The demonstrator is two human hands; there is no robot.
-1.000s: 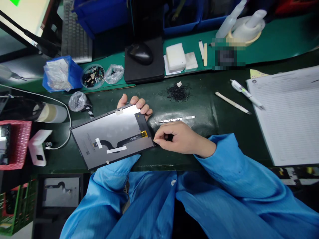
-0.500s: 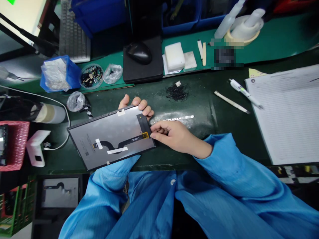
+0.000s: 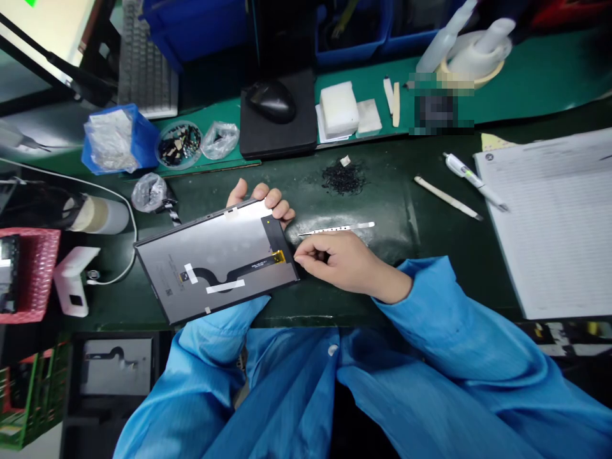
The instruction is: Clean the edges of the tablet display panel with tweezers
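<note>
My left hand (image 3: 268, 197) holds a tablet display panel (image 3: 224, 229) from beneath, fingers curled over its far edge near the right corner. The panel is tilted, its grey back facing up. Across that back runs a black flex cable (image 3: 224, 280) with white tape strips and a gold-coloured end. At the panel's right edge, my right hand (image 3: 335, 258) is closed in a pinch, thumb against index finger. Whatever lies between those fingertips is too small to make out. Metal tweezers (image 3: 351, 227) lie on the bench just beyond the right hand.
Black scraps (image 3: 343, 178) are heaped on the bench. A thin stick (image 3: 447, 197), a pen (image 3: 473, 180) and a lined paper pad (image 3: 549, 223) are to the right. Farther back are a mouse (image 3: 271, 102) and a blue bin (image 3: 119, 140). Another panel (image 3: 117, 366) sits lower left.
My right hand has drawn slightly right from the panel's edge, its thumb and index finger closing together. The panel's tilt has shifted a little, with brighter glare near its far edge.
</note>
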